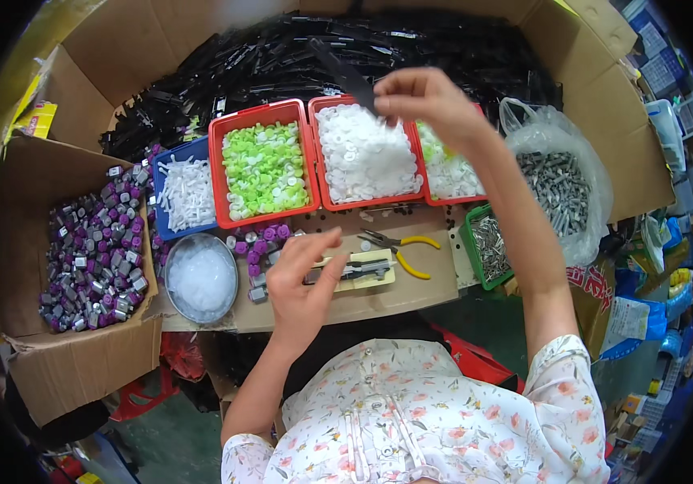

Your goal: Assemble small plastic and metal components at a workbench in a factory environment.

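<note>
High over the bins, my right hand (423, 97) pinches the end of a long, thin black plastic strip (342, 73), slightly smeared by motion. My left hand (302, 282) hovers low at the work board, its thumb and index finger apart with nothing seen between them. Right beside it lies a pale yellow block fixture (378, 278) with dark and grey parts set in it. A pair of pliers with yellow handles (412, 256) rests just right of the fixture. Under my right hand stands a red bin of white round plastic pieces (362, 153).
Black strips (257, 68) are heaped along the back. A red bin of green pieces (265, 169), a blue tray of white pins (189, 194) and a bowl (201, 278) sit left. A carton holds purple-grey parts (100, 250). Right are a green tray (487, 246) and bagged metal pieces (556, 189).
</note>
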The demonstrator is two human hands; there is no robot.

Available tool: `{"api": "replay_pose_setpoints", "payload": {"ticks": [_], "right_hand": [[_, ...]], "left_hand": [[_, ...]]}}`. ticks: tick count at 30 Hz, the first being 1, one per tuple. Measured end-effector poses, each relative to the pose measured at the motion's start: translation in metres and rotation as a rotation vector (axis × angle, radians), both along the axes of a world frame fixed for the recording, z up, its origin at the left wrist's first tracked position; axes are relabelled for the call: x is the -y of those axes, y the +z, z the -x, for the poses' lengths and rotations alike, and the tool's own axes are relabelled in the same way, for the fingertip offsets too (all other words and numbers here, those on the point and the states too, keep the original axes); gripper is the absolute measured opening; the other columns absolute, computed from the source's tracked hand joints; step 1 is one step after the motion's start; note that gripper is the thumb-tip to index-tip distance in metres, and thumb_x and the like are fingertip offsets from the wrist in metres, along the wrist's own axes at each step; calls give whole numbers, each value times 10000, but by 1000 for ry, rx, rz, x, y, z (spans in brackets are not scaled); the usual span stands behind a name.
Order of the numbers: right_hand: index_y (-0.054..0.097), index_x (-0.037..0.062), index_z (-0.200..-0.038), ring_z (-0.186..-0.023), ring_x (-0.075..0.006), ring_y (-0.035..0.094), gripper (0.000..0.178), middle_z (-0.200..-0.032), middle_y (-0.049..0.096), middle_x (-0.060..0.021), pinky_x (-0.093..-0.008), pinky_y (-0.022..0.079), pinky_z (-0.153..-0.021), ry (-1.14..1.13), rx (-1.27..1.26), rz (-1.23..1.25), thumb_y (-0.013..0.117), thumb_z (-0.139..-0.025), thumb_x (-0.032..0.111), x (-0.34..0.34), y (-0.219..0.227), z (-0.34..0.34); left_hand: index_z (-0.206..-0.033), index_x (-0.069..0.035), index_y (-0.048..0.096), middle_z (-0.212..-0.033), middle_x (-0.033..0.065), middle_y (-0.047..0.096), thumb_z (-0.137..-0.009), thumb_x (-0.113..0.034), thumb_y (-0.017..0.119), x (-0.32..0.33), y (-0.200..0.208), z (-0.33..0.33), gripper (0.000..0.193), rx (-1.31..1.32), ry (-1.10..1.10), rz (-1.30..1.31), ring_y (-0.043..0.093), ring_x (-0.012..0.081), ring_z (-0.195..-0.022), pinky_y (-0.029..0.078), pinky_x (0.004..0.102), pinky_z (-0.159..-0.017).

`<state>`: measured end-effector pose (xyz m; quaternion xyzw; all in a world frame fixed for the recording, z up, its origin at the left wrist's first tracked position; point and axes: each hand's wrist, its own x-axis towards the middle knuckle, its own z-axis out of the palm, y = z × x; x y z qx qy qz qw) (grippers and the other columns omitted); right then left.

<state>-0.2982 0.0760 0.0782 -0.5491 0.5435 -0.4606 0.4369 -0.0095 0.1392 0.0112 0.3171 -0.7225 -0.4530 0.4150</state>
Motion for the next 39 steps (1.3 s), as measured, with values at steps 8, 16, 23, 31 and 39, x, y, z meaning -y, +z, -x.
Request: {"api": "replay_pose_setpoints", "payload": {"ticks": [8,16,23,31,39], "right_hand": [[650,-19,-1034,-870,-132,664,198,-960,676,-52,-274,556,-799,17,545,-86,725,-860,39,-99,-51,-108],[657,11,-921,-817,-229,626,271,-939,581,-96,-323,502,-712,-275,-492,355,822,-707,33,-134,-32,-106],[660,71,-1100,-1004,-266,604,413,-1039,620,-67,-380,437,-812,19,-999,532,803,-720,150,-150,-36,-99],[665,65,-1062,-952,-260,610,346,-1006,632,-76,-379,428,-776,-22,-851,348,785,-762,188,-150,-60,-96],[669,43,-1021,-911,-288,612,308,-983,614,-100,-395,446,-755,13,-708,218,786,-770,179,-139,-62,-108]], "left_hand": [[-1222,16,652,-1093,58,671,-924,-60,686,-3,2,6,309,-478,-59,-704,651,119,-923,537,245,-750],[-1068,2,718,-878,3,662,-894,-75,718,9,-1,-30,191,-217,-144,-680,602,78,-728,488,223,-638],[-1025,57,717,-828,-10,602,-902,-97,697,18,17,-33,197,91,-321,-604,526,60,-738,406,222,-647],[-1025,43,716,-866,41,649,-916,-92,679,19,12,-34,177,107,-49,-204,570,93,-750,457,257,-669],[-1035,51,716,-926,105,656,-886,7,666,12,-1,-56,163,272,107,140,620,149,-802,485,262,-708]]}}
